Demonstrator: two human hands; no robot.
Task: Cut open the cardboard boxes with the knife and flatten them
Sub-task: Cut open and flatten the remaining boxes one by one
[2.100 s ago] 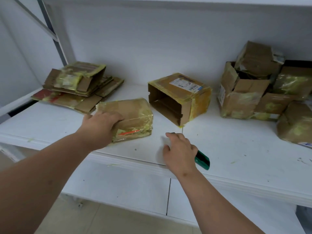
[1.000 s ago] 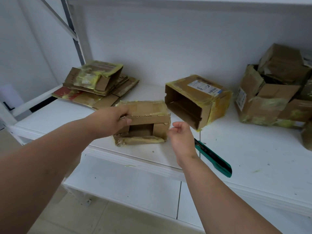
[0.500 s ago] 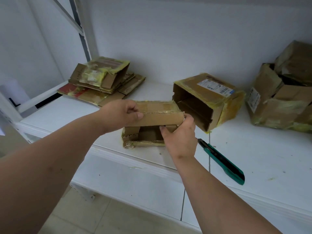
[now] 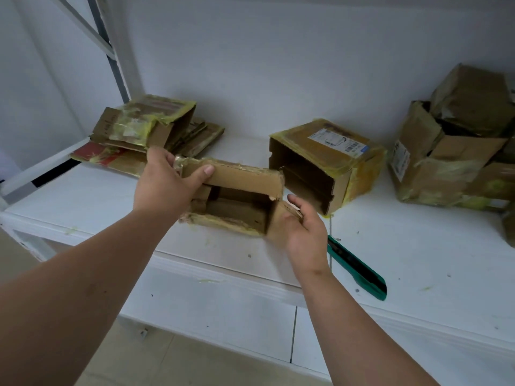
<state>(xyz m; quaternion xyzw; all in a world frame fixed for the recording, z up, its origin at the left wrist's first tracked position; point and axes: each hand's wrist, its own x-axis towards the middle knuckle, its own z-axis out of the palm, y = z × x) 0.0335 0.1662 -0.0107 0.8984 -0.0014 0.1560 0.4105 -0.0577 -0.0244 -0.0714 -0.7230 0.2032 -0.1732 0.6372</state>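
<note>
From the head view, a white shelf point(image 4: 418, 254) is running across the scene against a pale wall, its surface scuffed and flecked with scraps of yellowish tape, and a grey metal upright point(image 4: 111, 54) is rising at the back left.

A small cardboard box point(image 4: 237, 199) is sitting near the shelf's front edge, its open end facing the camera, its corrugated edges ragged and smeared with yellowed tape. The left hand point(image 4: 164, 185) is gripping its top left corner, thumb pressing on the upper flap. The right hand point(image 4: 303, 227) is cupping the right side flap with relaxed, nearly straight fingers, bending it outward.

Half a second earlier the right hand was pinching the top flap's right end; it is now lower, on the side flap.

A green utility knife point(image 4: 359, 268) is lying on the shelf just right of the right wrist. Behind it, a larger open box point(image 4: 328, 160) with a shipping label is resting on its side. A flattened stack of cardboard point(image 4: 147, 132) is lying at the back left, and crumpled taped boxes point(image 4: 457, 151) are piling up at the right.
</note>
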